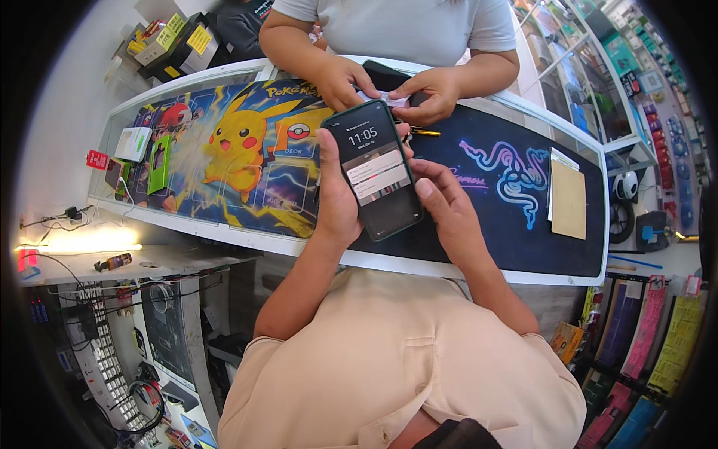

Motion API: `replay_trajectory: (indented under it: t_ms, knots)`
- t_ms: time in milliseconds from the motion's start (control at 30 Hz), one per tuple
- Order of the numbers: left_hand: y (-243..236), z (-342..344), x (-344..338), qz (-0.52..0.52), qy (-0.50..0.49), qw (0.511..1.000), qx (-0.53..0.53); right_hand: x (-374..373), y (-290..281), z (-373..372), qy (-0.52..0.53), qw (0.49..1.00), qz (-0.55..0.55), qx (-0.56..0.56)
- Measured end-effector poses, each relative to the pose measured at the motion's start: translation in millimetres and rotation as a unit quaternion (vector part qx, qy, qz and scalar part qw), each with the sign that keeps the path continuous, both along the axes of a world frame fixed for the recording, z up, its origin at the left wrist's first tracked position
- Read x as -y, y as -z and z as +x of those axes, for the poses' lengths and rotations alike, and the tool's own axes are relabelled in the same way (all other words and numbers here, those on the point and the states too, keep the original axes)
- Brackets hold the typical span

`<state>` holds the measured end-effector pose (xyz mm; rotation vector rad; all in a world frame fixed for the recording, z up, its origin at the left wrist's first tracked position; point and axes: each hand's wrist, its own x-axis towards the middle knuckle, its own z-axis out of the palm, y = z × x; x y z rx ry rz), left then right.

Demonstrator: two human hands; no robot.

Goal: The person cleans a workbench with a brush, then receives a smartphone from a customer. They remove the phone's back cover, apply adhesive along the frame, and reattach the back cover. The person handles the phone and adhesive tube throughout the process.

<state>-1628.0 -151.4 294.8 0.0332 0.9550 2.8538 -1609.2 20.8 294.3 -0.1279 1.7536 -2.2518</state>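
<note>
A dark-cased smartphone (389,217) with a lit lock screen is upright in my left hand (336,194), fingers wrapped round it. My right hand (449,213) is curled at the phone's lower right edge, thumb against it. Just beyond, the other person's two hands (345,81) grip a small pale item (385,97) in front of another black phone (385,75). A gold pen-like object (425,132) lies right of my phone on the dark mat (508,247).
A yellow cartoon mat (194,183) covers the counter's left, with small devices (132,144); folders (567,202) lie right. A person (389,30) faces me. A cluttered side shelf (172,254) stands left, display racks (639,344) right.
</note>
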Motion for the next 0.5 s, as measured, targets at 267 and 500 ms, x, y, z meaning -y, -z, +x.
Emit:
replay_trajectory:
  t_ms: [267,500]
  knots:
    - [10.0,-3.9,-31.7,-0.421,-0.131,0.883,-0.159,-12.6,6.2,-4.7,0.072,0.996,-0.034,0.027]
    - [-0.1,-2.7,-33.6,-0.516,-0.131,0.826,-0.187,-36.4,10.9,-2.8,0.084,0.994,-0.044,-0.049]
